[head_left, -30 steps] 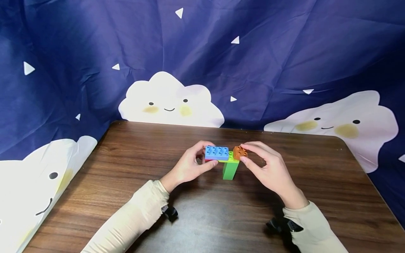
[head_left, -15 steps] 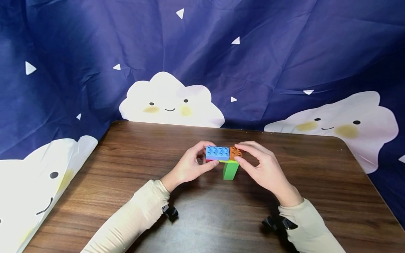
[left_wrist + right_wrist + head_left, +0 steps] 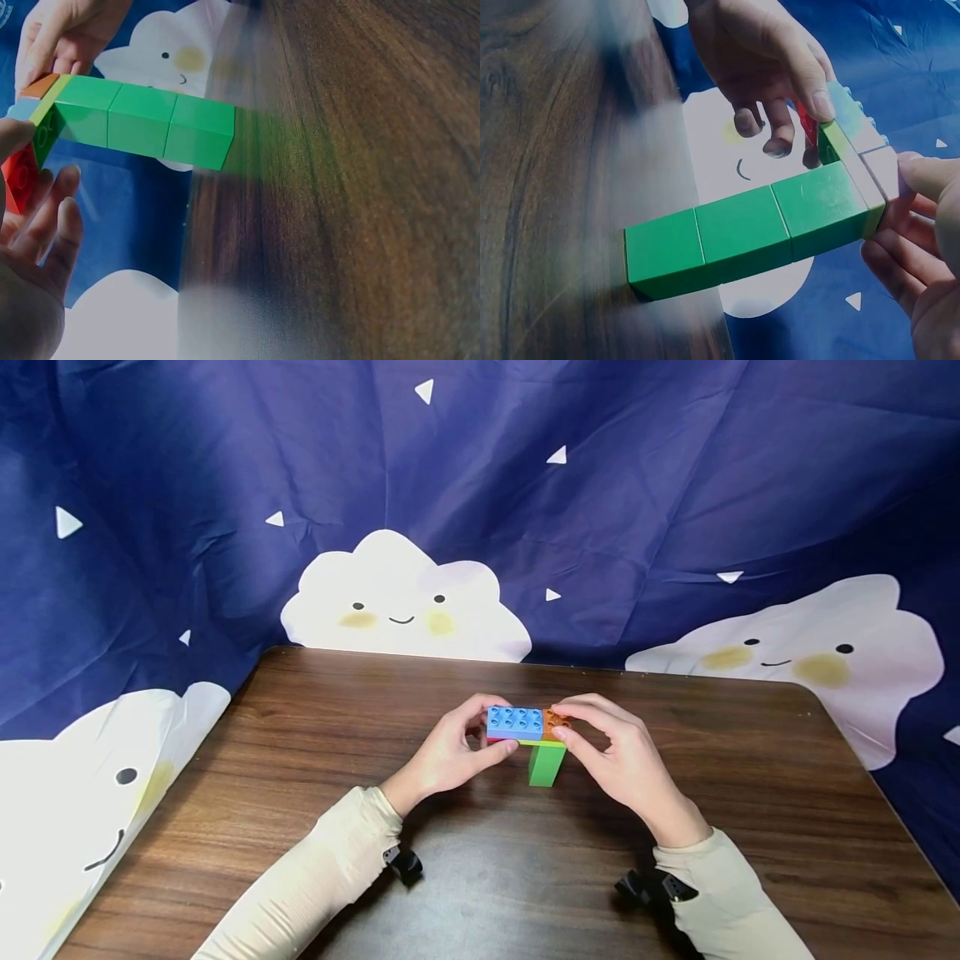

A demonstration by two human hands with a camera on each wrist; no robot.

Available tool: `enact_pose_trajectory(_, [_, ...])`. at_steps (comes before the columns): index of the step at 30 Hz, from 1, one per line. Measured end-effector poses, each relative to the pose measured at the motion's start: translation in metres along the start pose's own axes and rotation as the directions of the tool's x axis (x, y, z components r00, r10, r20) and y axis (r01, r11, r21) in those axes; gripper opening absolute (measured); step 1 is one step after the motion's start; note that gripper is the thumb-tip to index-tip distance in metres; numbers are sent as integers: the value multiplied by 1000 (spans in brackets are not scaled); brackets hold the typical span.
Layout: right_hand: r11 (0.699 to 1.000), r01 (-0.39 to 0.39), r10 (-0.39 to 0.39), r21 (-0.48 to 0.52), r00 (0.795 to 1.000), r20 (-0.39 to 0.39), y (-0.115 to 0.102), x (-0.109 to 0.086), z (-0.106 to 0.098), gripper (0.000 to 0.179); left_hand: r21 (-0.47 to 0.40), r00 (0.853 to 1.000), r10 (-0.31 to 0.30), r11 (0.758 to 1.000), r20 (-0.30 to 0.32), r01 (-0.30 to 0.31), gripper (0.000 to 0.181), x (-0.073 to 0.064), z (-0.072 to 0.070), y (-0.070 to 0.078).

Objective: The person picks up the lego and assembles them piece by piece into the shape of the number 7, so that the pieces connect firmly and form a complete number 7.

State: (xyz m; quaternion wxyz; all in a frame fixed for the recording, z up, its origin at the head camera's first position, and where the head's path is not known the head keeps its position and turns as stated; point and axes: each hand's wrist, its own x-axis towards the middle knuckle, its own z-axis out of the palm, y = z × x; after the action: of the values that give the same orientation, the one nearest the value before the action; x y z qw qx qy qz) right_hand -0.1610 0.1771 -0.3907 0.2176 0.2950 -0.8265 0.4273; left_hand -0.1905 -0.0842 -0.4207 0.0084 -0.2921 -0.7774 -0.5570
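Observation:
A toy-brick structure stands on the table. Its column is several stacked green bricks [image 3: 739, 229], with a lime plate [image 3: 840, 146] across the top reaching out to the left. On the plate sits a long blue brick [image 3: 514, 723], and a red brick [image 3: 20, 180] is under the overhanging end. My left hand [image 3: 456, 747] grips that end, thumb at the near side of the blue brick and fingers behind. My right hand [image 3: 626, 764] pinches a small orange brick [image 3: 550, 725] between thumb and fingers, over the column and flush against the blue brick's right end.
The dark wood-grain table [image 3: 315, 718] extends around the structure. Behind it hangs a navy cloth [image 3: 465, 460] with white smiling clouds and triangles. Black straps [image 3: 405, 864] are on both wrists.
My right hand has moved left with the orange brick, closing the gap to the blue brick, and it now sits slightly lower. The left hand has stayed in place.

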Motion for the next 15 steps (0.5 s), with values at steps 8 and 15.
enact_pose_trajectory(8, [999, 3, -2, -38, 1000, 30, 0, 0, 1, 34, 1, 1000, 10, 1000, -5, -10, 42, -1, 0, 1])
enact_pose_trajectory(15, [999, 34, -34, -20, 999, 2, 2, -2, 3, 36, -1, 1000, 2, 1000, 8, -2, 42, 0, 0, 0])
